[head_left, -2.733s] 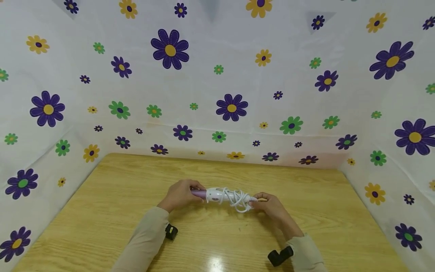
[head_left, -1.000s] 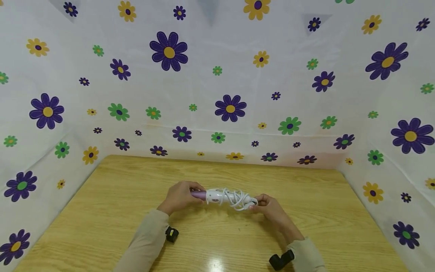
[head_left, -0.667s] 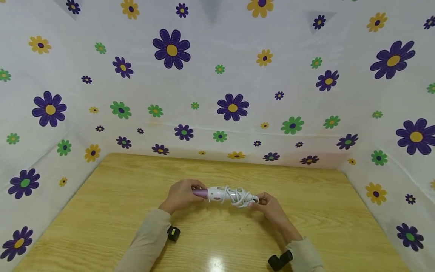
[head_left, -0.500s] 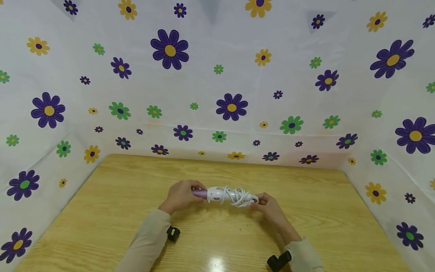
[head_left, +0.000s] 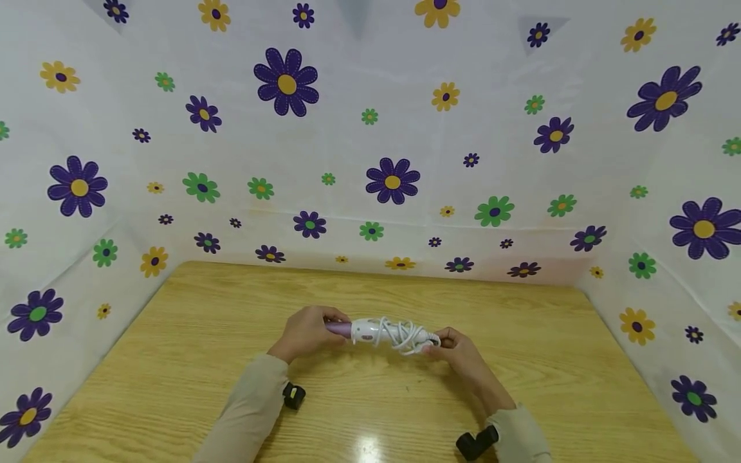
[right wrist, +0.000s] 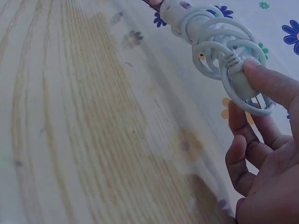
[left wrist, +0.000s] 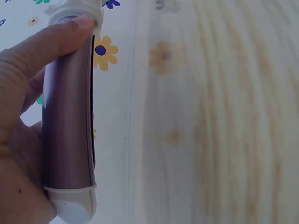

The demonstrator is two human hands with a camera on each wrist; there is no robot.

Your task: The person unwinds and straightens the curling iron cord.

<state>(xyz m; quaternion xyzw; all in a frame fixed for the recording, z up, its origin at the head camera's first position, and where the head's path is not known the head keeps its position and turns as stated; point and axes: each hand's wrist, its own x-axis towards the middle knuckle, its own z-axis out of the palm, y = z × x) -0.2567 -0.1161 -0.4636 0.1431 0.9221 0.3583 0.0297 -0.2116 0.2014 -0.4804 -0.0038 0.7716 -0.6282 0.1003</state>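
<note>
A hair curling iron [head_left: 366,331] with a purple barrel [left wrist: 67,116] and a white handle is held level just above the wooden table. Its white cord [right wrist: 219,39] is wound in loose loops around the handle. My left hand [head_left: 307,332] grips the barrel, thumb lying along it near the handle; the barrel's white tip [left wrist: 72,205] shows by the palm. At the other end, my right hand [head_left: 461,355] pinches the plug [right wrist: 242,84], thumb on top. Metal prongs show beside a cord loop. Some right fingers curl below without touching the cord.
The wooden table [head_left: 370,386] reaches back to a white flower-print cloth [head_left: 341,148] that stands behind and on both sides. A black wrist camera [head_left: 294,395] sits at the left sleeve, and another black camera [head_left: 477,444] at the right.
Since the earliest frame, the cord loop near the handle's end has risen and the plug sits closer to the right fingertips. The left hand's hold on the barrel looks the same.
</note>
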